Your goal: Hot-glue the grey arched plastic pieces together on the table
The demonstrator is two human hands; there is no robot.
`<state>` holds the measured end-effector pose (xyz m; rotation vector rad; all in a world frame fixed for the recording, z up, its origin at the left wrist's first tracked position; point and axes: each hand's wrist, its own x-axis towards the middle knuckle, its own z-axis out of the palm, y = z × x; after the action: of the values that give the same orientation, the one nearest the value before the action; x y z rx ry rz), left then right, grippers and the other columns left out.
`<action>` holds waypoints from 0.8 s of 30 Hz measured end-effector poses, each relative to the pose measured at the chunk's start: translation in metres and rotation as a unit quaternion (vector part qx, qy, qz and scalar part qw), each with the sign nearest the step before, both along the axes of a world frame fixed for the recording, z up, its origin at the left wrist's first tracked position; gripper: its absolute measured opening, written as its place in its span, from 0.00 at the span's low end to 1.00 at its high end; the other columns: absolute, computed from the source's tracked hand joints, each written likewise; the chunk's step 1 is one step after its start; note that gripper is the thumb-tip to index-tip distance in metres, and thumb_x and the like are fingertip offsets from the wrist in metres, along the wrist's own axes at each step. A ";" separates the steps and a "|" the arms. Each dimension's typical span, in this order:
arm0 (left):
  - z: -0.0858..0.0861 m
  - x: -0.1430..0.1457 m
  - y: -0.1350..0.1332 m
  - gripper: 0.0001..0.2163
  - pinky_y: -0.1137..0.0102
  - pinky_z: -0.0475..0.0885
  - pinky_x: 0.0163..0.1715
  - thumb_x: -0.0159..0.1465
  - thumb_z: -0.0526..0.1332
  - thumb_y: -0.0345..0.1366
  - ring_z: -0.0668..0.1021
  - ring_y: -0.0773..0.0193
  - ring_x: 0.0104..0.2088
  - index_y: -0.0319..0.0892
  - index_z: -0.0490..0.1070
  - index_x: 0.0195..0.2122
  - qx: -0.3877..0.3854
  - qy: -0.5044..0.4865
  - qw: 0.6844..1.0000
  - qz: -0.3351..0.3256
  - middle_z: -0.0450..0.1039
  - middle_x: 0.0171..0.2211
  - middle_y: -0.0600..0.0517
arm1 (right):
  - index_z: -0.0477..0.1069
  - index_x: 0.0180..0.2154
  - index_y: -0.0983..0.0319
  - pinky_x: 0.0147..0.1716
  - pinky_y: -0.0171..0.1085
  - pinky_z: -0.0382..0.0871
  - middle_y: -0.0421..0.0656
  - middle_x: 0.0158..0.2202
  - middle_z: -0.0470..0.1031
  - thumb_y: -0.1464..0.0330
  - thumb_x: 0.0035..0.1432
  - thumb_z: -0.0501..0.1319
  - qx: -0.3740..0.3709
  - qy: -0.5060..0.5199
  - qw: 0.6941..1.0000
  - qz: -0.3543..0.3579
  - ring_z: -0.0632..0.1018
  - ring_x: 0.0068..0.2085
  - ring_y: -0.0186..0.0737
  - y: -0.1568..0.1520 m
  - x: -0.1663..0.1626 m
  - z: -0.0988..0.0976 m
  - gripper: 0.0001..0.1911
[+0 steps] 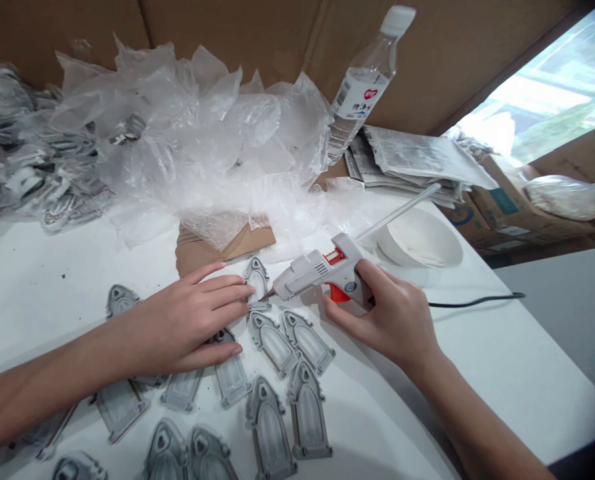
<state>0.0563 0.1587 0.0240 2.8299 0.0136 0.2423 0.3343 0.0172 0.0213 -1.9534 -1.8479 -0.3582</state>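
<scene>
- On the white worktop point(482, 373), the right hand point(390, 320) has its fingers closed around a hot glue gun point(322, 267), nozzle just beside an arched grey cutout point(257, 280).
- The left hand point(187, 320) lies flat, fingers open, fingertips touching that cutout.
- Further arched cutouts point(307, 410) lie below both hands.

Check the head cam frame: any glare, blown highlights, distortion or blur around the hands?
Head view: the bright window-like opening at upper right is blown out; the plastic wrap shows strong specular glare; wide-angle distortion makes the water bottle lean outward; the right hand and hot glue gun look reasonably sharp, with no obvious motion blur, and only soft shadows.
</scene>
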 end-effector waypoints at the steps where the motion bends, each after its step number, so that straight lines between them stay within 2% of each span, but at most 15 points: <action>1: 0.000 0.000 0.000 0.16 0.54 0.56 0.68 0.72 0.55 0.43 0.74 0.53 0.60 0.39 0.71 0.53 0.000 0.000 1.000 -0.001 0.73 0.58 0.43 | 0.56 0.29 0.58 0.20 0.31 0.51 0.32 0.19 0.58 0.59 0.52 0.64 0.005 -0.002 1.000 0.001 0.58 0.19 0.28 0.000 0.000 0.000 0.17; 24: -0.001 -0.001 0.000 0.15 0.55 0.55 0.68 0.72 0.56 0.42 0.73 0.54 0.60 0.39 0.71 0.53 -0.003 0.001 1.000 0.003 0.73 0.59 0.43 | 0.55 0.27 0.58 0.19 0.31 0.51 0.32 0.18 0.57 0.59 0.50 0.64 0.006 0.009 1.000 0.001 0.57 0.18 0.28 -0.002 0.008 0.001 0.18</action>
<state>0.0554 0.1585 0.0232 2.8248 0.0228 0.2395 0.3425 0.0153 0.0221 -1.9396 -1.8322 -0.3490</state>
